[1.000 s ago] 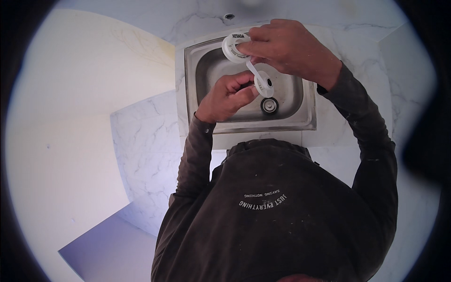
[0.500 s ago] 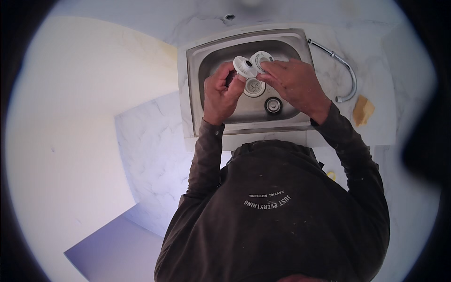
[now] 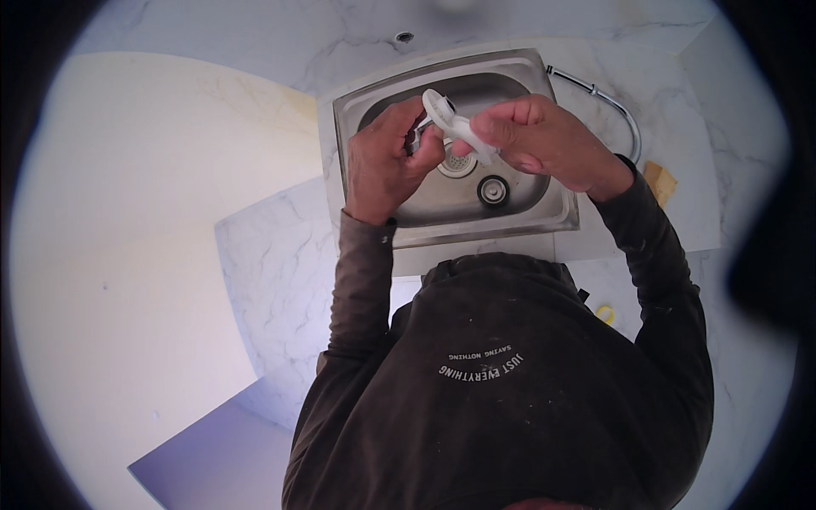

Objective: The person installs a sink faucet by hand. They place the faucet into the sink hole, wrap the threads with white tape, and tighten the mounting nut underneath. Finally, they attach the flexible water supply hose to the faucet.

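Note:
Both my hands are raised over a small stainless steel sink (image 3: 544,212). My right hand (image 3: 544,144) pinches a white plastic fitting (image 3: 450,123), a round disc with a short stem. My left hand (image 3: 387,166) grips the fitting's lower end, where a small dark and metal part shows between the fingers. The fitting is tilted, with its disc toward the far side of the sink. Below the hands, in the sink's floor, are a drain strainer (image 3: 457,161) and a second round drain opening (image 3: 493,189).
The sink sits in a white marble counter (image 3: 671,127). A curved metal hose (image 3: 608,106) lies on the counter right of the sink, beside a small brown piece (image 3: 661,180). A small yellow ring (image 3: 605,314) lies lower right. A cream wall stands on the left.
The hands have come closer to me and lower over the sink. The fitting has been turned, and my left hand has shifted from beneath it to gripping its end.

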Motion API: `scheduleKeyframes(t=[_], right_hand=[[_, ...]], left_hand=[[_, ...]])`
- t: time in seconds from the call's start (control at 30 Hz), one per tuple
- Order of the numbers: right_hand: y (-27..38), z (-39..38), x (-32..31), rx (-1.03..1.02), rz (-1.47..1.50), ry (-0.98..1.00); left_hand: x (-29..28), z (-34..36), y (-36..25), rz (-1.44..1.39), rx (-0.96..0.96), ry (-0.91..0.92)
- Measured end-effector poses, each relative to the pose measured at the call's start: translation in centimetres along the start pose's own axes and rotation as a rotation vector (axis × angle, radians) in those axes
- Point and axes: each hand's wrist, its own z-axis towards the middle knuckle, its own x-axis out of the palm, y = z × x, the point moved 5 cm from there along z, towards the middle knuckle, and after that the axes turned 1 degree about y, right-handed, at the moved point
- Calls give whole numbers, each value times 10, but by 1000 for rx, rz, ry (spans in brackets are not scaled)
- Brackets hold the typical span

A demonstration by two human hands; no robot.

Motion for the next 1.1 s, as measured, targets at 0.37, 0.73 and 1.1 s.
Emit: scheduleKeyframes(t=[0.37, 0.73, 1.1], right_hand=[[51, 14, -6, -829, -1102, -57], [55, 18, -7, -1062, -1369, -177], [34, 25, -12, -1102, -1362, -479]], left_hand=[[11, -12, -5, -744, -358, 508], [22, -15, -3, -825, -510, 578], [4, -9, -15, -742, -377, 240]])
